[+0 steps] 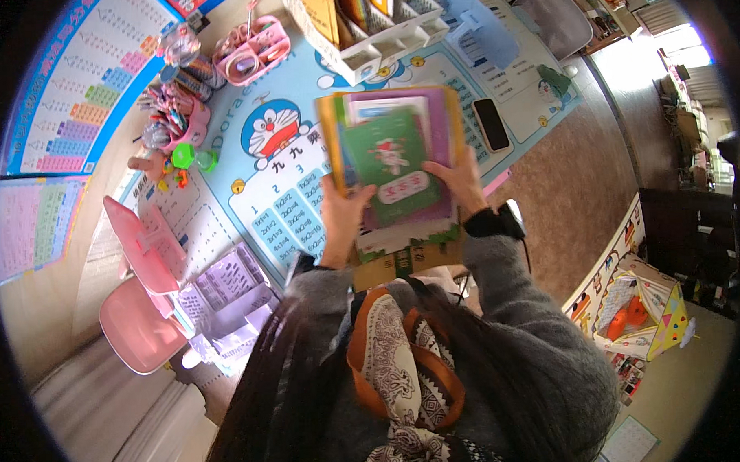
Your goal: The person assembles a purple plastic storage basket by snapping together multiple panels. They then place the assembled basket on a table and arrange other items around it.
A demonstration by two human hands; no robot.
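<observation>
Between my two hands is a stack of books (441, 131) of mixed sizes, held above the near edge of the desk. A small green booklet (390, 161) lies tilted on top, over purple and yellow covers. My left hand (343, 220) grips the stack's left side, thumb on the green booklet. On the opposite side my right hand (459, 181) is closed on the stack, its thumb also on the booklet. Below the stack a brown cardboard-coloured piece (408, 261) shows; I cannot tell whether it belongs to the stack.
A patterned blue mat (259, 198) covers the desk. A black phone (491, 124) lies to the right. Farther back are a white organizer (380, 55) with books, a pink caddy (258, 52), a pen holder (188, 123) and a green hourglass-shaped object (195, 157). Pink chairs (141, 328) stand left.
</observation>
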